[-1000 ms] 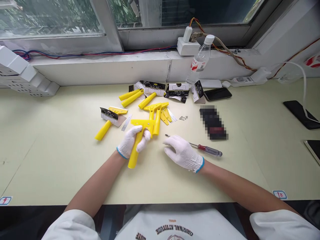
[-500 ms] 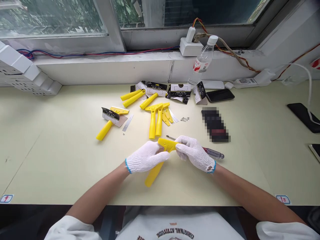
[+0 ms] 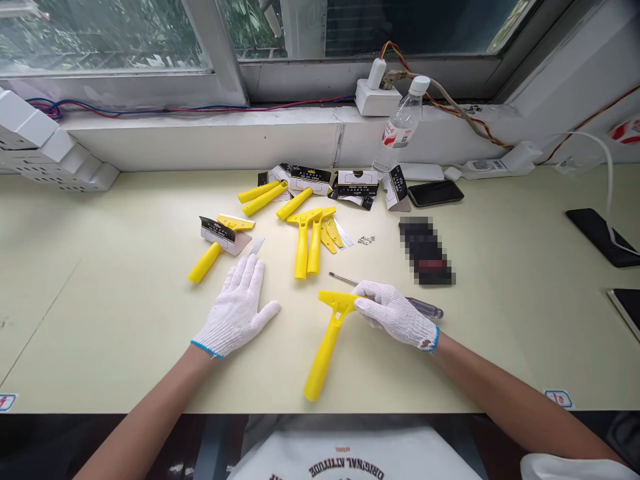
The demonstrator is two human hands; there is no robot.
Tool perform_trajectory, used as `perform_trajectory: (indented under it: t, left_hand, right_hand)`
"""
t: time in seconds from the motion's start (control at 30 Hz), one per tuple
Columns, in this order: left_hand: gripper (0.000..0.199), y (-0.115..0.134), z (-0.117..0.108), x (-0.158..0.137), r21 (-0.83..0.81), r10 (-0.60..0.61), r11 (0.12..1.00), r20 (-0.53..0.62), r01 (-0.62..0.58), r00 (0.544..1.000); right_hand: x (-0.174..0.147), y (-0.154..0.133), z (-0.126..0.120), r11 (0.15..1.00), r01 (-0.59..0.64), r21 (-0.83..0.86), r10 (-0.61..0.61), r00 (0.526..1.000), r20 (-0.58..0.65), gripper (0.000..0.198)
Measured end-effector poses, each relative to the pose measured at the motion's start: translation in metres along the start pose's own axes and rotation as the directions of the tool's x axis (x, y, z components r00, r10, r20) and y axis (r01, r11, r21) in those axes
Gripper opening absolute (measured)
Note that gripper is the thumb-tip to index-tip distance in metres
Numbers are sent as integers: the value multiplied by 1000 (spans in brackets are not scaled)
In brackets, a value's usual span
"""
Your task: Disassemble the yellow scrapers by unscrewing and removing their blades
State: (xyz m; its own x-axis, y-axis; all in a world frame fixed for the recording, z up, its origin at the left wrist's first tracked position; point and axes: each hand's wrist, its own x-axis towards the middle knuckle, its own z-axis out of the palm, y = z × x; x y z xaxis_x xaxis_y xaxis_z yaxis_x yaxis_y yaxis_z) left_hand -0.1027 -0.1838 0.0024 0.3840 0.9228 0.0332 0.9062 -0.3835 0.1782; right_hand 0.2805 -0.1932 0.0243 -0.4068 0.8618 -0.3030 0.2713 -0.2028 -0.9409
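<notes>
My right hand (image 3: 387,310), in a white knitted glove, pinches one end of the head of a yellow scraper (image 3: 327,347), whose handle slants down toward the table's front edge. Partly behind that hand lies a screwdriver (image 3: 425,308) with a clear handle. My left hand (image 3: 237,303), gloved too, lies flat with its fingers stretched out. Its fingertips cover part of a metal blade (image 3: 257,246). Just beyond it is another yellow scraper (image 3: 204,263) with a folded card (image 3: 218,232) over its head.
Yellow scraper handles (image 3: 301,250), yellow plates (image 3: 329,237) and small screws (image 3: 367,239) lie mid-table. Behind them are black-and-white cards (image 3: 355,185), a black phone (image 3: 436,193) and a plastic bottle (image 3: 400,127). A blurred dark object (image 3: 427,253) lies to the right. White boxes (image 3: 55,150) stand far left.
My left hand has let go of the yellow scraper and moved left, its fingers now reaching over the metal blade. The right hand keeps the scraper, its handle now nearer the front edge.
</notes>
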Motion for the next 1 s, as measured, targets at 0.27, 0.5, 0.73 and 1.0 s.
perform_trajectory:
  t: [0.27,0.5,0.73,1.0]
  left_hand:
    - [107,38,0,-65,-43,188,982,84,-185,979]
    - [110,76,-4,-56,-223,425,898,217,-379,879]
    - [105,99,7,29,-304,539,825,167,-477,825]
    - [111,99,9,88,-373,605,762,117,-529,788]
  right_hand:
    - [7,3,-25,990,44,-136,-45,999,-9,28]
    - [2,4,-39,891,155,-428,-166,986,11,32]
    - [-7,-3,-45,764,193,-615,-113,979,167,34]
    - [-8,-1,-32,597,170,-784,-161,983,91,25]
